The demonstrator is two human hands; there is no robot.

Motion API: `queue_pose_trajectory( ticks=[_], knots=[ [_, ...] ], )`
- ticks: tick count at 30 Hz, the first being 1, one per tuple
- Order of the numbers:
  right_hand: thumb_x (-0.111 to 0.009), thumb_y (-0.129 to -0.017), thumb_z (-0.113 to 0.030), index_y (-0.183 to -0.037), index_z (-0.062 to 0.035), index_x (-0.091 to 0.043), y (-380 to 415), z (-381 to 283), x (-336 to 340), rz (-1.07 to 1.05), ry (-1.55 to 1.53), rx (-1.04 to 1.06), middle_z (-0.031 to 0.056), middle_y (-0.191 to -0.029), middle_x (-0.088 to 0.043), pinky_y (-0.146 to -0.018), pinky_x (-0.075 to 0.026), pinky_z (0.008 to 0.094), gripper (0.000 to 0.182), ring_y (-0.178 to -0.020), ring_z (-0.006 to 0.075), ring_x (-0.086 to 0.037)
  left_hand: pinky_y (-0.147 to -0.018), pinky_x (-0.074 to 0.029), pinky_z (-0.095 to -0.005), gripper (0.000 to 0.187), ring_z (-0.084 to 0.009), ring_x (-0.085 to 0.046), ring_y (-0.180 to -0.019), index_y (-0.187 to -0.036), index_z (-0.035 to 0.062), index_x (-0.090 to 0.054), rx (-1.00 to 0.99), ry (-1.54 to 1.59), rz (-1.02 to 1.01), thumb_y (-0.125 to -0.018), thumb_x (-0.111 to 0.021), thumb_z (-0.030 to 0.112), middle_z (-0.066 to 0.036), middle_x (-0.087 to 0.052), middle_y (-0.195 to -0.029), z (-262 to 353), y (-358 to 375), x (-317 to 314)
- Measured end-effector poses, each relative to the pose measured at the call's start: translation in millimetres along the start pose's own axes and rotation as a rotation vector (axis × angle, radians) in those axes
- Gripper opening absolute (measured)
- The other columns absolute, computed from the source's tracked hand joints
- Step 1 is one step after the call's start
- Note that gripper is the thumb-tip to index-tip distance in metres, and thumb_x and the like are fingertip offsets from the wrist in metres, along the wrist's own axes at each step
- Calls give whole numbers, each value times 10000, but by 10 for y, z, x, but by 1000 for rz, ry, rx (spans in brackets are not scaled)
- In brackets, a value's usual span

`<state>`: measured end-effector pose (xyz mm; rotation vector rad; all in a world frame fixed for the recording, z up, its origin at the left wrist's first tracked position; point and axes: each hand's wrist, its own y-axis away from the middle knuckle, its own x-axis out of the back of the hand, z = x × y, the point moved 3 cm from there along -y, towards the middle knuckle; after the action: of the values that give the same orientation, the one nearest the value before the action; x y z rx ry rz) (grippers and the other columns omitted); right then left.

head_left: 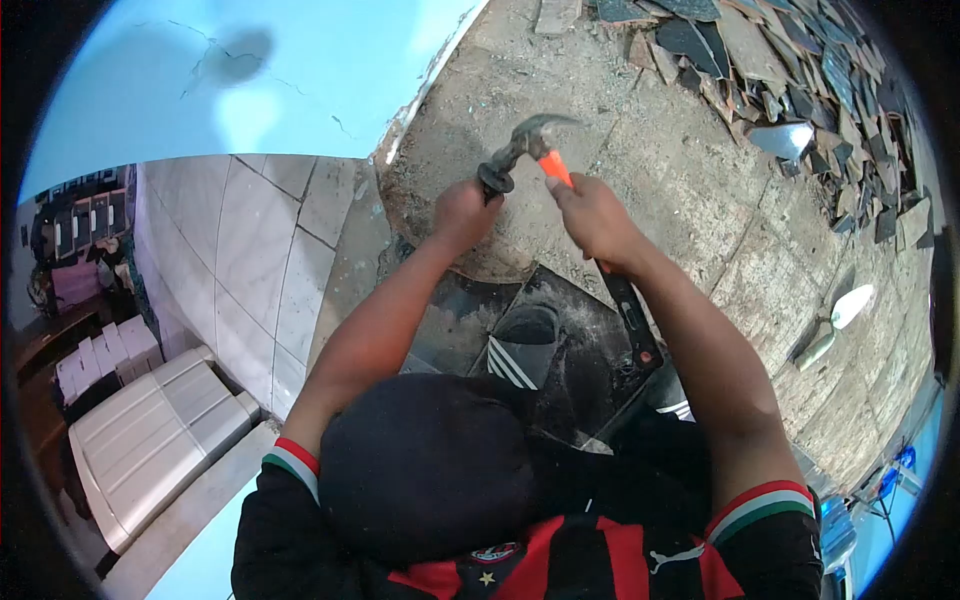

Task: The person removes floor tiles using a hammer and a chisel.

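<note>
My right hand [600, 222] is closed around the handle of a claw hammer [556, 166], which is orange near the head and black toward its end. The hammer's head is level with the top of a chisel [496, 180] and appears to touch it. My left hand [466, 214] is wrapped round this chisel, whose dark round guard shows above the fist. The chisel's lower part is hidden by the hand. Below both hands lie dark floor tiles [585, 335], partly dusty, beside rough bare floor [640, 150].
Broken tile pieces [745, 50] are heaped at the upper right, with a metal blade [783, 140] among them. A trowel [838, 322] lies on the floor at right. A blue wall [290, 80] corners in at upper left. Pale tiles [250, 240] and a whitish ridged box [155, 440] are at left.
</note>
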<state>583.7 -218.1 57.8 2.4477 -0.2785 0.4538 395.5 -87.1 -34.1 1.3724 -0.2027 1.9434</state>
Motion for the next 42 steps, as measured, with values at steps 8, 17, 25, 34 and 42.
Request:
queue_pose_trajectory(
  ticks=[8,17,25,34,42],
  knots=[
    [-487,-1043,-458,-959,19,-591,-120,-118,968,237,-144,-28,73,-653,-542,-447,-466,368,495,-487,197,-552,-802,-545,-466,275,-417,-690,-949,-959,35,-726,75,366,-73,-853,-736,288,-221,-725,-963,36,-141,-17],
    [-496,-1043,-454,-907,-45,-562,-120,176,1026,307,-418,-125,6,-626,-487,-423,-415,326,436,-454,130,-470,-749,-529,-511,249,-456,-666,-888,-923,36,-717,41,274,144,-794,-740,248,-230,-700,-878,413,551,48],
    [-469,-1067,-441,-875,-94,-496,-155,219,897,263,-413,-118,-56,-597,-394,-421,-338,293,398,-440,87,-351,-733,-522,-497,254,-453,-671,-889,-943,33,-715,107,342,139,-833,-755,258,-223,-704,-883,640,500,204],
    [-508,-1046,-419,-973,-7,-600,-91,98,863,200,-376,-113,4,-624,-482,-428,-411,324,428,-447,136,-465,-805,-541,-449,359,-388,-708,-960,-997,24,-721,48,361,15,-902,-728,370,-213,-733,-957,265,-107,-312],
    [-489,-1051,-351,-1077,31,-610,-178,-88,991,494,-129,100,144,-748,-598,-572,-471,393,402,-618,279,-609,-843,-546,-482,380,-418,-685,-1006,-1015,55,-746,232,311,-121,-858,-731,402,-220,-726,-1028,103,-203,-160]
  ],
)
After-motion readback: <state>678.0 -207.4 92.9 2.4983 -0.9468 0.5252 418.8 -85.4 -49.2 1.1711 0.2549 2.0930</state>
